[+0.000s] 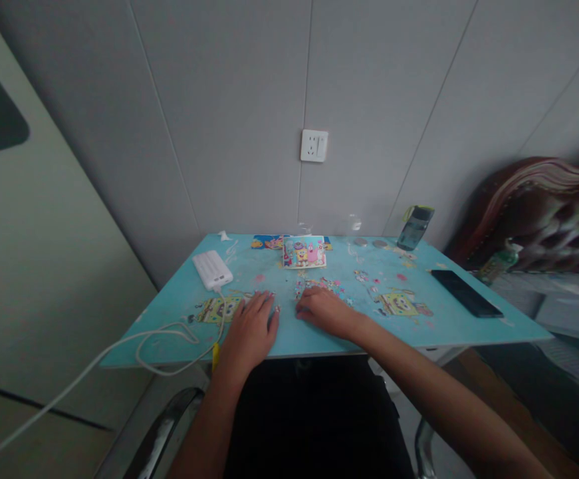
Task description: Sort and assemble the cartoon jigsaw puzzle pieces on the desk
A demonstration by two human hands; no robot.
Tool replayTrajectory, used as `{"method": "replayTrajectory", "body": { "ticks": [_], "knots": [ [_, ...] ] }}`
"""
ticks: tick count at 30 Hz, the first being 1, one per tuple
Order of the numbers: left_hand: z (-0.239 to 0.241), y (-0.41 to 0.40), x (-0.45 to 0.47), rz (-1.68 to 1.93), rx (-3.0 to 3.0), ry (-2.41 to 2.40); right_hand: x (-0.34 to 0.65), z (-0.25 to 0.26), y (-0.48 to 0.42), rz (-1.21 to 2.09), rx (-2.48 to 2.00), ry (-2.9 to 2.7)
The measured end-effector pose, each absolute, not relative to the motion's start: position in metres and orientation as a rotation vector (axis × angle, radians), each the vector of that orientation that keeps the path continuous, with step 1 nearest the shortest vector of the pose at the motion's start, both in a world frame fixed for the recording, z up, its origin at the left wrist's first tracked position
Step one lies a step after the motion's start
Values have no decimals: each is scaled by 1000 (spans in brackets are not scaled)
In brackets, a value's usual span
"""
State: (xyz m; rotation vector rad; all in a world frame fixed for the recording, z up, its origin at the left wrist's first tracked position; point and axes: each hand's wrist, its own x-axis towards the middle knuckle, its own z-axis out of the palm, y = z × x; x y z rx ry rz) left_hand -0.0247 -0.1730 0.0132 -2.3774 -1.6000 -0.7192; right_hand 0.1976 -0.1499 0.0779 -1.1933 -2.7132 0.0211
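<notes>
Small colourful pieces that look like jigsaw puzzle pieces [336, 286] lie heaped in the middle of the light blue table [289, 340]. My right hand [326, 311] rests at the near side of this heap, its fingers curled downward; what they hold, if anything, is hidden. To the left, my left hand [253, 327] lies palm down on the tabletop with its fingers stretched out, and a few tiny pieces show near its fingertips. Behind the heap is a picture card [304, 253] with cartoon figures. A small cluster of pieces [361, 275] sits apart to the right.
A white power bank [212, 269] with a white cable [157, 331] occupies the left side. On the right lie a black phone [466, 293] and a grey-blue water bottle [415, 228]. Two small round discs [379, 243] are near the back edge, before the wall.
</notes>
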Motion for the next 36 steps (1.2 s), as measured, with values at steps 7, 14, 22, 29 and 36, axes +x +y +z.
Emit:
{"method": "replayTrajectory", "body": {
  "ticks": [7,14,22,29,36],
  "knots": [
    [11,-172,-25,-733,-2379,-1603,193,81,-156,-152,-1205,-2783],
    [14,-174,-26,-756,-2388,-1589,207,76,-143,-252,-1259,-2688],
    [14,-173,-25,-831,-2411,-1590,350,63,-122,-608,-1993,-1990],
    [14,-174,-26,-859,-2418,-1578,409,43,-130,-621,-2141,-1935],
    [15,-174,-26,-835,-2423,-1573,403,41,-131,-514,-2094,-1916]
  ]
}}
